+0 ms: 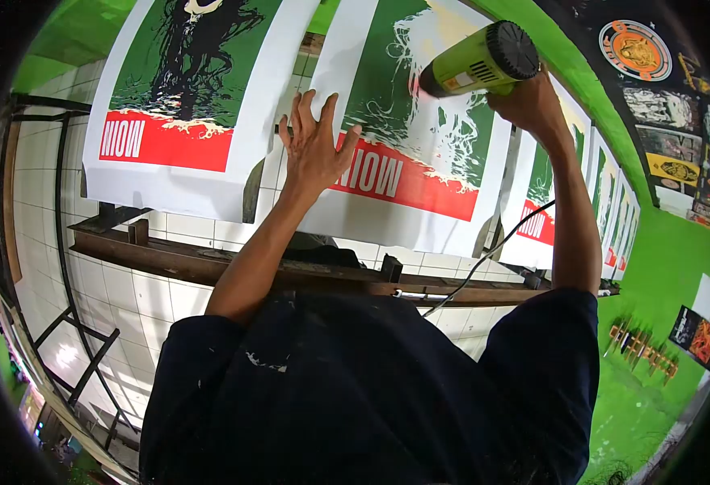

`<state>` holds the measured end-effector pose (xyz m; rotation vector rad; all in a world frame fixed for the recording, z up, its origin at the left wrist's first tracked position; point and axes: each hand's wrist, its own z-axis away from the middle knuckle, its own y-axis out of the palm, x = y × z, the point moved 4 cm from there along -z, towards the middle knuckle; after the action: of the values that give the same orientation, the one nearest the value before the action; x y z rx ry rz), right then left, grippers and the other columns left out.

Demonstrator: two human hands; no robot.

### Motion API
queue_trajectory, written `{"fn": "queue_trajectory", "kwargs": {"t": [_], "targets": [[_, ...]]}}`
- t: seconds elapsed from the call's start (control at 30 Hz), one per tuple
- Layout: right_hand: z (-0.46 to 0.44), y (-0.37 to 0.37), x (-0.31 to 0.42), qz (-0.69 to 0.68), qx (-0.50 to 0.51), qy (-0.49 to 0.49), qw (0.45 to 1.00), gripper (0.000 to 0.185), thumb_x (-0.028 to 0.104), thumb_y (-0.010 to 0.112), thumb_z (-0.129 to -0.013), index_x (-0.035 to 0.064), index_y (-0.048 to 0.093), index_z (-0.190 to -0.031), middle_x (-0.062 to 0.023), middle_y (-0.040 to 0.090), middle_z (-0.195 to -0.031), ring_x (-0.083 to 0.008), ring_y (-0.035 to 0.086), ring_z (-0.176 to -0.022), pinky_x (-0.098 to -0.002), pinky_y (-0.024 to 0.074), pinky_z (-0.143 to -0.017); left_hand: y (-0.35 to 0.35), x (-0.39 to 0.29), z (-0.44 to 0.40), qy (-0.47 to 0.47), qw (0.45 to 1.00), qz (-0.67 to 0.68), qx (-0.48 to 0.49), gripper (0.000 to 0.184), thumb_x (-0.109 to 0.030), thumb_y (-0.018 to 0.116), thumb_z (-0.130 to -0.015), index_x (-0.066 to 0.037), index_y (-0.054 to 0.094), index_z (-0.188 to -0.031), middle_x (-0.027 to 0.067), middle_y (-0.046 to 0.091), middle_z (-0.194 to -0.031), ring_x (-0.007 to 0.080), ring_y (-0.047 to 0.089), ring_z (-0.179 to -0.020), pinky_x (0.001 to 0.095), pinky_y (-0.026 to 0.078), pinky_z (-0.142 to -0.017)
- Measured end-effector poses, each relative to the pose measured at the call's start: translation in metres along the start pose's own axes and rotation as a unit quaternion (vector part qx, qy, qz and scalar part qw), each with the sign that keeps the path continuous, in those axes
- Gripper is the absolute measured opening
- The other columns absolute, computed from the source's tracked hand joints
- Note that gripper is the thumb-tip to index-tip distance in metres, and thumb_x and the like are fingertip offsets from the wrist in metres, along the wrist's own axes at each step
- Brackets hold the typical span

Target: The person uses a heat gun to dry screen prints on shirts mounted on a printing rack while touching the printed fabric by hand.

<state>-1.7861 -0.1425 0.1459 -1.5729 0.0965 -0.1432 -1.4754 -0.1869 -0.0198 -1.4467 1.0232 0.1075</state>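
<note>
My right hand [531,103] is wrapped round the handle of a green and black heat gun [472,69]. Its nozzle points left at a printed white sheet [322,217], and a reddish glow shows by the nozzle. The print [419,121] has a green field, white and cream splashes, and a red band with white lettering. My left hand [316,144] has its fingers spread over the left edge of this print; whether it touches the sheet I cannot tell. From the heat gun a black cord [500,246] runs down past my right forearm.
To the left lies a similar print [201,73] with black figure work added. More printed sheets [537,202] line up to the right. A brown metal rail [177,260] runs below the sheets, with a black metal frame [64,202] at left. Posters [636,50] hang on the right wall.
</note>
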Motion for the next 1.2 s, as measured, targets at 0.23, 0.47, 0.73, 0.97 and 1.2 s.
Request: {"fn": "queue_trajectory", "kwargs": {"t": [0.23,0.47,0.73,0.97,1.2], "targets": [[-0.001,-0.013,0.027,0.044,0.011,0.02,0.999,0.047,0.017,0.073,-0.07,0.0127,0.067,-0.117,-0.0119,0.072,-0.112,-0.0332,0.065,-0.108,-0.0467,0.0443,-0.107,0.003,-0.004,0.0,-0.002,1.0,0.007,-0.002,0.065,-0.047,0.059,-0.093,-0.006,0.046,-0.143,0.0226,0.029,-0.148,0.0446,0.022,-0.143,0.0638,0.017,-0.11],[-0.027,0.005,0.036,0.038,-0.015,-0.016,0.999,0.049,0.02,0.074,-0.069,0.0129,0.067,-0.117,-0.0122,0.073,-0.106,-0.0315,0.065,-0.109,-0.0505,0.0271,-0.119,0.001,-0.001,-0.002,0.005,1.0,0.003,-0.011,0.065,-0.046,0.06,-0.093,-0.005,0.046,-0.143,0.0223,0.029,-0.148,0.0445,0.023,-0.143,0.0636,0.017,-0.11],[-0.052,0.01,0.054,0.061,-0.003,-0.071,0.996,0.048,0.022,0.074,-0.071,0.0144,0.067,-0.117,-0.0105,0.073,-0.106,-0.0327,0.066,-0.108,-0.0532,0.0255,-0.12,-0.005,0.008,-0.002,-0.018,1.0,0.001,-0.008,0.066,-0.046,0.06,-0.092,-0.006,0.045,-0.143,0.022,0.029,-0.148,0.0439,0.023,-0.143,0.0638,0.017,-0.11],[-0.069,0.012,0.056,0.078,-0.048,-0.09,0.992,0.044,0.025,0.074,-0.073,0.0149,0.069,-0.115,-0.0099,0.074,-0.104,-0.0339,0.068,-0.103,-0.0575,0.0267,-0.118,-0.004,0.012,-0.002,-0.014,0.999,-0.01,-0.027,0.059,-0.045,0.057,-0.097,-0.01,0.045,-0.144,0.0194,0.03,-0.148,0.0404,0.026,-0.142,0.0647,0.017,-0.109],[-0.069,0.01,0.064,0.053,-0.001,-0.085,0.995,0.042,0.025,0.074,-0.073,0.0161,0.07,-0.113,-0.0106,0.075,-0.1,-0.0345,0.069,-0.101,-0.0584,0.0269,-0.118,-0.001,0.012,-0.005,-0.014,0.999,0.0,-0.033,0.059,-0.044,0.058,-0.096,-0.01,0.046,-0.144,0.0196,0.031,-0.147,0.0407,0.027,-0.141,0.0645,0.018,-0.109]]}}
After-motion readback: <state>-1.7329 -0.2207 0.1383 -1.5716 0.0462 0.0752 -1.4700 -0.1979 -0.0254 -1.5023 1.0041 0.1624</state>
